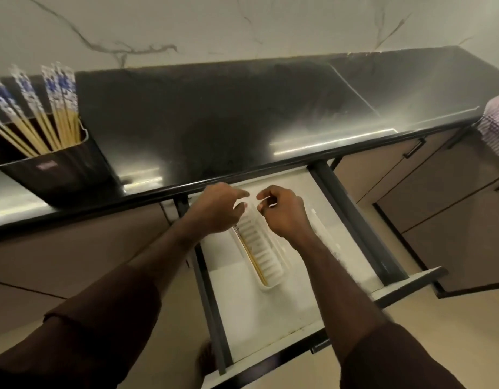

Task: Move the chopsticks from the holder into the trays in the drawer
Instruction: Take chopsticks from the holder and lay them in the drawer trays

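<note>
A black holder point(60, 169) stands on the counter at the far left, with several chopsticks point(60, 113) in it, blue-and-white patterned tops up. Below the counter a white drawer point(259, 318) is pulled out. In it lies a long white ribbed tray point(268, 259), and a tan chopstick point(252, 258) rests along its left side. My left hand point(217, 209) and my right hand point(282, 211) hover close together over the tray's far end. Their fingers are loosely curled and hold nothing that I can see. A second white tray point(324, 231) lies to the right, partly hidden under my right forearm.
The dark glossy countertop point(214, 122) runs back to a marble wall. A pink checked cloth point(495, 124) hangs at the right edge. Brown cabinet fronts flank the drawer, whose dark side rails stick out. A bare foot point(206, 357) stands on the floor beside the drawer.
</note>
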A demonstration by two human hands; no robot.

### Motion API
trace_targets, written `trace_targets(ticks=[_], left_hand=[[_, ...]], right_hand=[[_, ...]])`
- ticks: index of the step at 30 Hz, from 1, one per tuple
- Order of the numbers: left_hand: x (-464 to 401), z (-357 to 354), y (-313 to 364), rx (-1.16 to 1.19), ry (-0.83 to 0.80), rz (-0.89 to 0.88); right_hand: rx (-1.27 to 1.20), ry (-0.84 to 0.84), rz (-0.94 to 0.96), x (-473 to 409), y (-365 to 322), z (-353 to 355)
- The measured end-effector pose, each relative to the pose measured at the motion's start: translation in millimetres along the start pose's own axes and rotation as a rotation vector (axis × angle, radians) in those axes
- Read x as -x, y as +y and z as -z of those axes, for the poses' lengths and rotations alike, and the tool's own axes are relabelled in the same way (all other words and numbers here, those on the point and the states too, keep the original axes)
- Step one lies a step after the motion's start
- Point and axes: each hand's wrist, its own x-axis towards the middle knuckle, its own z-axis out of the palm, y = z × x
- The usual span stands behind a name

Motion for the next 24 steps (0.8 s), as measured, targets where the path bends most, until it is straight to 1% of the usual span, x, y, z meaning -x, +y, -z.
trace_targets(ticks=[2, 6, 9, 11, 14, 16, 21, 24], left_hand=[[11, 31, 7, 0.068, 0.082, -0.005], [41, 98, 2, 0.178, 0.385, -0.043], [61, 140, -18, 0.201, 0.550, -0.015], [72, 167, -42, 0.202, 0.626, 0.012], [87, 201, -86, 0.220, 0.693, 0.049], [95, 222, -123, 0.225, 0.729, 0.059], [108, 269, -211, 0.217, 0.774, 0.099], [113, 287, -255, 0.214, 0.814, 0.159]], right_hand=[[-0.032, 0.009, 0.077, 10, -29, 12], [-0.060, 0.010, 0.271, 25, -96, 27], [-0.088, -0.009, 0.368, 30, -147, 20], [-0.102, -0.018, 0.430, 28, -182, 8], [-0.114, -0.046, 0.510, 21, -231, -21], [-0.124, -0.058, 0.532, 12, -264, -50], [-0.129, -0.126, 0.513, -14, -335, -134], [-0.113, -0.150, 0.480, -24, -364, -176]])
